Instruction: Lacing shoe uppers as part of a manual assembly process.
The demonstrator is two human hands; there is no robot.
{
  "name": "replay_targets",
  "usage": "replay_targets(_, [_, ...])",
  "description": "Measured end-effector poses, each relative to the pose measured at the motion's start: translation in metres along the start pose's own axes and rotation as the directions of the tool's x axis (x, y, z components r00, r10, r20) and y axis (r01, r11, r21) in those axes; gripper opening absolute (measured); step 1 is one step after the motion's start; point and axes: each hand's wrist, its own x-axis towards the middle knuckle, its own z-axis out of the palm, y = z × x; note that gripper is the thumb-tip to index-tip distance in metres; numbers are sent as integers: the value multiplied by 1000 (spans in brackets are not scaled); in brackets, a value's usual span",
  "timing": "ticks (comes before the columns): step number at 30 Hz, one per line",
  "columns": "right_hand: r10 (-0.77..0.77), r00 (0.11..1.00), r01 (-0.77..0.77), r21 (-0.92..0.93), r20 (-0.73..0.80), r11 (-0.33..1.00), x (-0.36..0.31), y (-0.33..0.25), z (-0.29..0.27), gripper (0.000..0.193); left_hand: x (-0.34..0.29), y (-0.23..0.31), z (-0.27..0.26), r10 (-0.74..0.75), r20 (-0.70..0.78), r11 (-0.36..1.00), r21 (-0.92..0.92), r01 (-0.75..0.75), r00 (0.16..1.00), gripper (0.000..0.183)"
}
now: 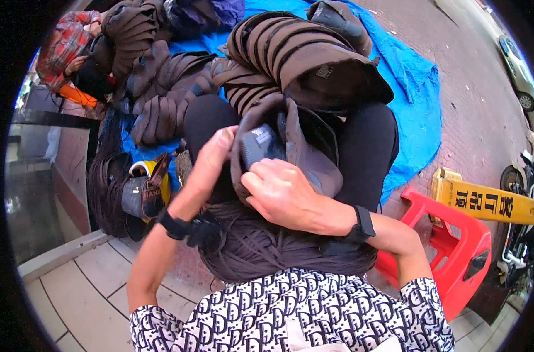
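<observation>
Head view: left hand (211, 161), nine o'clock on shoe upper (314, 167); right hand (287, 196) curled, six; pinches unclear. Seemingly adjusting it, needing steadiness next.

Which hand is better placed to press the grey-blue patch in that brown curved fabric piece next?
Probably the right hand: its curled fingers sit beside the grey-blue patch. The left hand is at the left rim of the brown curved fabric piece, fingers mostly hidden.
</observation>
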Motion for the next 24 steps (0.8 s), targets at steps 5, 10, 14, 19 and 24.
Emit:
replay_targets(5, [-55,991,81,-217,126,973,5,1,25,8,-2,18,-12,-77,51,996,59,74,996,54])
replay_targets(10, [6,993,-21,139,114,990,7,22,-3,31,8,28,-12,-83,53,995,-52,86,995,58])
replay_targets(14, [587,806,-590,155,71,792,-9,79,-39,40,-6,34,-13,-208,-67,978,-23,207,976,62])
replay_targets(19, [601,701,-668,57,384,742,-29,103,-23,58,-23,24,18,-217,-252,898,328,294,943,70])
replay_targets(24, [681,341,-914,397,648,81,-23,114,-19,61,-16,1,35,-41,-273,998,37,53,961,63])
